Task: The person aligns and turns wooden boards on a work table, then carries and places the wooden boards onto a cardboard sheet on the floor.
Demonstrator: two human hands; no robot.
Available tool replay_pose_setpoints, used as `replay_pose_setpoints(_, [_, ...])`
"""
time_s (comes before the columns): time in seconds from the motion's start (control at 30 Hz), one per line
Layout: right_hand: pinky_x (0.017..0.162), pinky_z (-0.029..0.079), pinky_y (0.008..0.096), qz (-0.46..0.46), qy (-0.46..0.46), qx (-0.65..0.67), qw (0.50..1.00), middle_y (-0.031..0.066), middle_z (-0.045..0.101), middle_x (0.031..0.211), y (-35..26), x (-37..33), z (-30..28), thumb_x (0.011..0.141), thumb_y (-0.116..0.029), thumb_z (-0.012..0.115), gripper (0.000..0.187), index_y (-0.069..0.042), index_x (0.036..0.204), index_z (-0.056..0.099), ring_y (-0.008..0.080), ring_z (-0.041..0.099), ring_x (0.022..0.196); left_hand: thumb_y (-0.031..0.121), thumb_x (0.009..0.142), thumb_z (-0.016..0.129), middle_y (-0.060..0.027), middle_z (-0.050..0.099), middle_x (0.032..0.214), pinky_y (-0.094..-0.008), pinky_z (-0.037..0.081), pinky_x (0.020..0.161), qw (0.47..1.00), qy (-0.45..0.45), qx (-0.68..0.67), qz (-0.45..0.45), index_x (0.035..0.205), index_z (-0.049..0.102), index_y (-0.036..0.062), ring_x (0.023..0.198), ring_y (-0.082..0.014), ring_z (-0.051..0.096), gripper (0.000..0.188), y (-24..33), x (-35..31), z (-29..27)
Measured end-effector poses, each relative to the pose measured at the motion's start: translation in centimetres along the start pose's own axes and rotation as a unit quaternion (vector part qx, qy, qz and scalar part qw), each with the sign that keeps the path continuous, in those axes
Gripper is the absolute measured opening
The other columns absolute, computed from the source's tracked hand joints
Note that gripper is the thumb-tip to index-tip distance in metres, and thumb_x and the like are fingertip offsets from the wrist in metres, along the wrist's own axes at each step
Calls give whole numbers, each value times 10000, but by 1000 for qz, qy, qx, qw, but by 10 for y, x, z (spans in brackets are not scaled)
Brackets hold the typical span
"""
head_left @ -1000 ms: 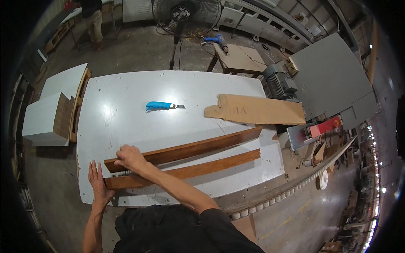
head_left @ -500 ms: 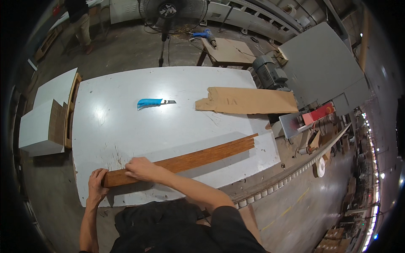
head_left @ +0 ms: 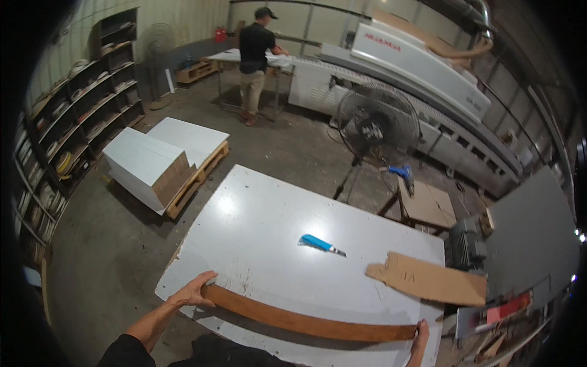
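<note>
A long, thin stack of brown wood-grain strips (head_left: 306, 320) lies along the near side of the white table, curving slightly in the wide view. My left hand (head_left: 194, 292) grips its left end, thumb and fingers around the end. At the other end, my right hand (head_left: 420, 334) is closed around the strips' right tip, its fingers partly out of sight. Beyond the strips rests a blue utility knife (head_left: 319, 243), blade out and pointing right. A torn piece of brown cardboard (head_left: 431, 279) lies to the knife's right.
The white table (head_left: 244, 211) has a motor (head_left: 468, 244) by its right side. Behind stand a fan (head_left: 378, 122) and a low table (head_left: 425, 202) with a blue heat gun (head_left: 400, 176). White panels (head_left: 147, 156) sit on a pallet at left. A person (head_left: 254, 61) stands farther back.
My view has swung up and left. My right hand has gone from near the left end of the strips to their right end, whose staggered tips now look more even. My left hand stays at the left end.
</note>
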State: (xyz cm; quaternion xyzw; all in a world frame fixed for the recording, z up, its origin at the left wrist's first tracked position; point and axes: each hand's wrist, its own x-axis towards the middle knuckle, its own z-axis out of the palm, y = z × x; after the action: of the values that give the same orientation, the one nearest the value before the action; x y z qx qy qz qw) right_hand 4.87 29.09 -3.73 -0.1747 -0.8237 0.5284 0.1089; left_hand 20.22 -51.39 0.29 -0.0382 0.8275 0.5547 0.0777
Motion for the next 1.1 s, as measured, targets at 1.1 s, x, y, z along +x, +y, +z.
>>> replay_pose_setpoints(1.1, [1086,361,441,-194,78,-367,907,232,516,1358,-73,-53,70,936,-290,583,452,-7,1289,569,380,456,1292,222,479,899,-224,326,1443,-521,380,1035,936,56,314,147,1261,478,23,1288,-438,369,911,3,7,-15])
